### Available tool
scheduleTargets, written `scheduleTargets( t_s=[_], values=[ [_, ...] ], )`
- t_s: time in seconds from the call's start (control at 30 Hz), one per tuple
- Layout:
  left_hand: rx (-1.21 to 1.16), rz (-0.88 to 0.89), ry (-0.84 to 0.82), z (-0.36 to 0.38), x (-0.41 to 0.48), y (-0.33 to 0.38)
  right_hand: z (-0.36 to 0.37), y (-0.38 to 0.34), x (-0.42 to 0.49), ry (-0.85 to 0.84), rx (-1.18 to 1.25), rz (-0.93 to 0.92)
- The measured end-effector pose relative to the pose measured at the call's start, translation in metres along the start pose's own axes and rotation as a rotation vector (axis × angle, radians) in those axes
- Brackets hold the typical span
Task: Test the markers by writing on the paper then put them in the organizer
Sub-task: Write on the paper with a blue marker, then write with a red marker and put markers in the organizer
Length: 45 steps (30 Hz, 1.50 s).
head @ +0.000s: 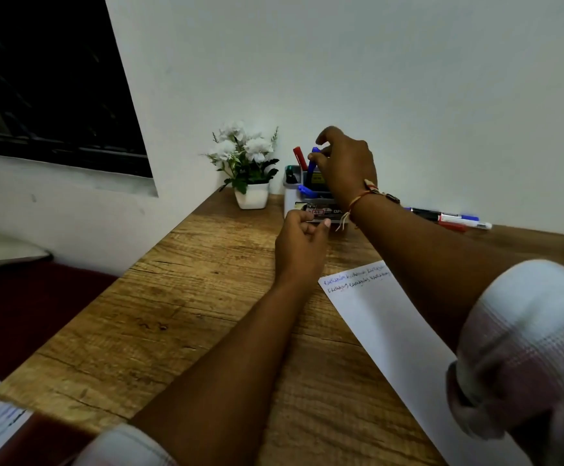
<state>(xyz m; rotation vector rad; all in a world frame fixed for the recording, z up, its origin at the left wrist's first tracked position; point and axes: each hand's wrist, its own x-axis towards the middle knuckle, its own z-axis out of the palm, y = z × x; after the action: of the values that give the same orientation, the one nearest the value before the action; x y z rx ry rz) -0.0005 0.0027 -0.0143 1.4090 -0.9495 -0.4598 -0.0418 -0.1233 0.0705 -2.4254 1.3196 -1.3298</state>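
Head view looks down on a wooden desk (206,297) against a white wall. Paper (391,331) lies on it at the right, a few lines of blue writing at its far end. Right hand (348,163) reaches over the organizer (292,196) at the back, its fingertips pinching a blue marker (312,163) that stands upright in the tall compartment beside a red marker (299,156). Left hand (302,243) is curled round a dark object (321,211) held level in front of the organizer; marker or pack, I cannot tell. A plant (247,163) sits just left of the organizer, loose markers (452,218) lie to its right
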Motion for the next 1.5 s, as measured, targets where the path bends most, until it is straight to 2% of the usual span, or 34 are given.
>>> scheduleTargets(
  t_s=[0.13,0.23,0.37,0.47,0.6,0.67,0.83,1.13,1.33,1.5],
  values=[
    [0.009,-0.008,-0.008,0.001,-0.001,0.003,-0.007,0.001,-0.002,-0.052,-0.036,-0.024],
    [0.010,-0.015,-0.021,0.001,-0.001,0.002,-0.021,0.003,-0.005,-0.073,0.055,-0.022],
    [0.044,0.023,-0.051,0.000,-0.003,0.003,-0.057,0.022,-0.010,0.025,0.092,-0.004],
    [0.085,0.049,-0.102,0.001,-0.005,0.003,-0.084,0.070,-0.023,-0.014,-0.055,0.079],
    [0.140,0.062,-0.161,0.004,-0.005,0.003,-0.105,0.142,-0.051,-0.248,-0.292,0.295],
    [0.149,0.068,-0.173,0.004,-0.005,0.001,-0.107,0.164,-0.065,-0.322,-0.348,0.342],
    [0.173,0.082,-0.181,0.005,-0.004,-0.003,-0.093,0.185,-0.083,-0.415,-0.371,0.320],
    [0.172,0.080,-0.192,0.005,-0.004,-0.003,-0.077,0.184,-0.074,-0.396,-0.544,0.264],
    [0.173,0.094,-0.199,0.004,-0.006,-0.001,-0.093,0.160,-0.073,-0.373,-0.424,0.286],
    [0.188,0.110,-0.211,0.005,-0.009,0.004,-0.121,0.124,-0.077,-0.160,-0.053,0.318]
  ],
)
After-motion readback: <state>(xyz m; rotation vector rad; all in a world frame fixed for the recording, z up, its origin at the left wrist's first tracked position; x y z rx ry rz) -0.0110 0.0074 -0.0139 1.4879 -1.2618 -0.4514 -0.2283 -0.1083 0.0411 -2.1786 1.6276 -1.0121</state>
